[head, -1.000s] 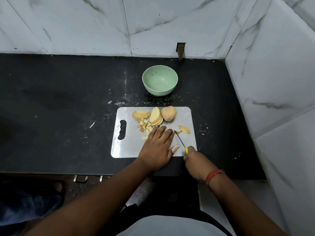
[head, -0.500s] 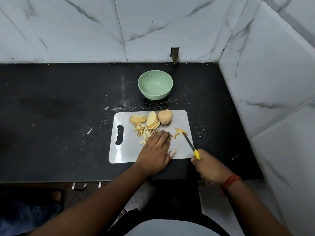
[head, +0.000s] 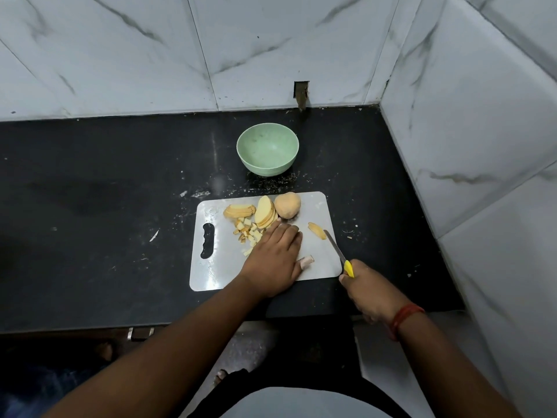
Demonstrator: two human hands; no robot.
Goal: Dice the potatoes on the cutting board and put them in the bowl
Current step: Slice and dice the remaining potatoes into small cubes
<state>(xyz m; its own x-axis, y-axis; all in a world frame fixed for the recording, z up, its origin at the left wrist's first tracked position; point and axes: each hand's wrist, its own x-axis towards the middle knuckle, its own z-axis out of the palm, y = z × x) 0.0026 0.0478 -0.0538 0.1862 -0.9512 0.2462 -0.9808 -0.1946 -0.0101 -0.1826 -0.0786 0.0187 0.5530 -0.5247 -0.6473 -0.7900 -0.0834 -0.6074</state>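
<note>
On the cutting board (head: 211, 273), the left hand (head: 272, 260) lies flat, fingers straight, over potato pieces (head: 247, 232). At its 3 o'clock, the right hand (head: 370, 294) grips a knife (head: 336, 248); the bowl (head: 267, 152) sits at 12 o'clock.

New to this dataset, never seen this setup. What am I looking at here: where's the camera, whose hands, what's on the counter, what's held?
There is no robot: a person wears one wide-angle camera on the head, looking down at their own hands. On the black counter lie a pale cutting board and, behind it, a green bowl with no potato in it. The board carries one uncut potato piece, fanned slices, another slice stack, small dice and a lone slice. The left hand lies flat on the board by the dice. The right hand grips a yellow-handled knife, its tip near the lone slice.
</note>
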